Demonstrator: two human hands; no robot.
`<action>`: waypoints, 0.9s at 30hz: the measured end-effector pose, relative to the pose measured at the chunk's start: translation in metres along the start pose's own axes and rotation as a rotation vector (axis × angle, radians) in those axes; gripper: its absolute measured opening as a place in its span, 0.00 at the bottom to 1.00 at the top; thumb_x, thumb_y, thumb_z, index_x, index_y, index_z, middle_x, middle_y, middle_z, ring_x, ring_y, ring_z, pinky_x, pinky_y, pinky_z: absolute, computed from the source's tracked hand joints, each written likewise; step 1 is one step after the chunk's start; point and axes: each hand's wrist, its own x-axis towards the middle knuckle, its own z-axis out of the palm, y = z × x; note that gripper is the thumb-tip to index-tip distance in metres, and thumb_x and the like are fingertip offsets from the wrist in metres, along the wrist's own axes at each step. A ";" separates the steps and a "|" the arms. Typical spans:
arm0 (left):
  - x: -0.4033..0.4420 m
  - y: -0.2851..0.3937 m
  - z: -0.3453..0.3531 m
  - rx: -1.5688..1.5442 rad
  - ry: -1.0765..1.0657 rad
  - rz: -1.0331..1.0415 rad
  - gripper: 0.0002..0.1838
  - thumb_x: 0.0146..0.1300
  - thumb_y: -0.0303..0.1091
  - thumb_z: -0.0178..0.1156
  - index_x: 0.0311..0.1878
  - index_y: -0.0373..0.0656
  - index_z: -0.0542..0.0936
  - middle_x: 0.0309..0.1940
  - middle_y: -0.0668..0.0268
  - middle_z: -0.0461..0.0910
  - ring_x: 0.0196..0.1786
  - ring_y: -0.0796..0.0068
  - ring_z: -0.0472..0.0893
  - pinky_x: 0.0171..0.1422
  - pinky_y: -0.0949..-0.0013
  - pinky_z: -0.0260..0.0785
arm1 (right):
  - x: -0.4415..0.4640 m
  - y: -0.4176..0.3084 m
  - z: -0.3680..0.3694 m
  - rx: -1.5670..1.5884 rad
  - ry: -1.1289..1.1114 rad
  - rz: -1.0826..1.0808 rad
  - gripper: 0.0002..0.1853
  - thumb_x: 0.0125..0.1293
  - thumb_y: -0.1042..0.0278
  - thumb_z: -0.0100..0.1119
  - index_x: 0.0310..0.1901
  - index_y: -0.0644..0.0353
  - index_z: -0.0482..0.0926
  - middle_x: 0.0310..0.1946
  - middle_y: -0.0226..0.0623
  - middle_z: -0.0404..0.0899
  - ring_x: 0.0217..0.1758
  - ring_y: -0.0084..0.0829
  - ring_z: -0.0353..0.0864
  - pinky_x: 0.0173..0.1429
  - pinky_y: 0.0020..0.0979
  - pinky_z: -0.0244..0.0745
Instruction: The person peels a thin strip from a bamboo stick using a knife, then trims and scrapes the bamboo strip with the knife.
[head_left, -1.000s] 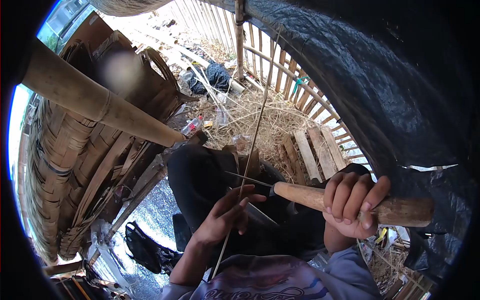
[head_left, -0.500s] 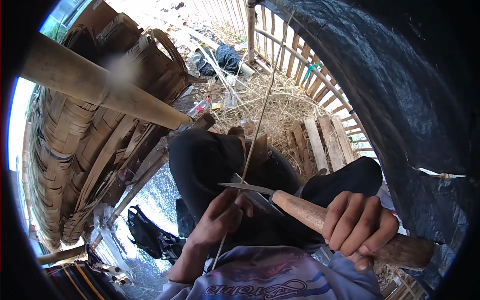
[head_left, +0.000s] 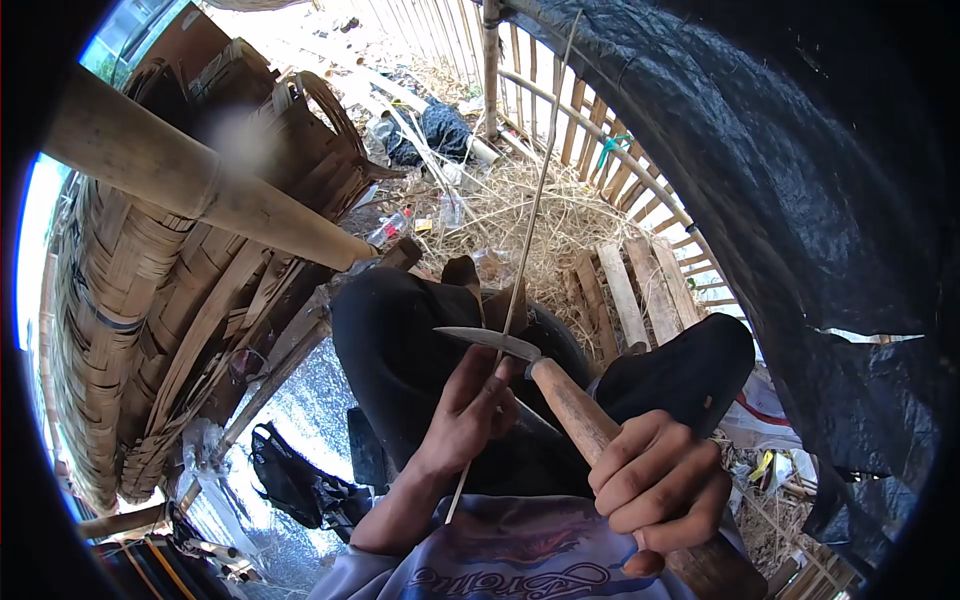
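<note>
While the right hand [head_left: 662, 485] is gripping the long wooden handle of a knife [head_left: 578, 408] in a full fist, the left hand [head_left: 468, 412] is holding a thin strip [head_left: 543, 185] narrowly between thumb and fingers. The strip is running lengthwise through the middle of the view, its lower end lying against the printed shirt [head_left: 520, 550] and its upper end reaching out past the knees towards the fence [head_left: 575, 120]. Just beyond the left fingertips, the knife's blade is crossing the strip, its tip pointing to the left; whether the edge is biting into the strip, I cannot tell. The thick butt of the handle is sticking out below the right fist, towards the lower right.

Both hands are working above the lap, between bent legs in black trousers [head_left: 395, 345]. Beyond the knees, dry straw [head_left: 540, 235] is covering the ground, with wooden slats [head_left: 628, 290] lying beside it and a clear bottle [head_left: 388, 230] near the end of a thick bamboo pole [head_left: 215, 190]. Woven panels [head_left: 115, 330] are standing along the left, a black bag [head_left: 290, 480] is lying on shiny sheeting [head_left: 318, 385], and a dark tarp [head_left: 760, 180] is hanging on the right
</note>
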 end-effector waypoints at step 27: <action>0.015 -0.006 0.007 -0.007 0.033 -0.045 0.11 0.74 0.38 0.44 0.43 0.41 0.71 0.18 0.79 0.55 0.16 0.91 0.51 0.19 0.82 0.41 | -0.025 0.015 -0.014 -0.365 -0.172 0.026 0.10 0.50 0.74 0.65 0.26 0.59 0.70 0.19 0.32 0.70 0.19 0.29 0.74 0.27 0.31 0.76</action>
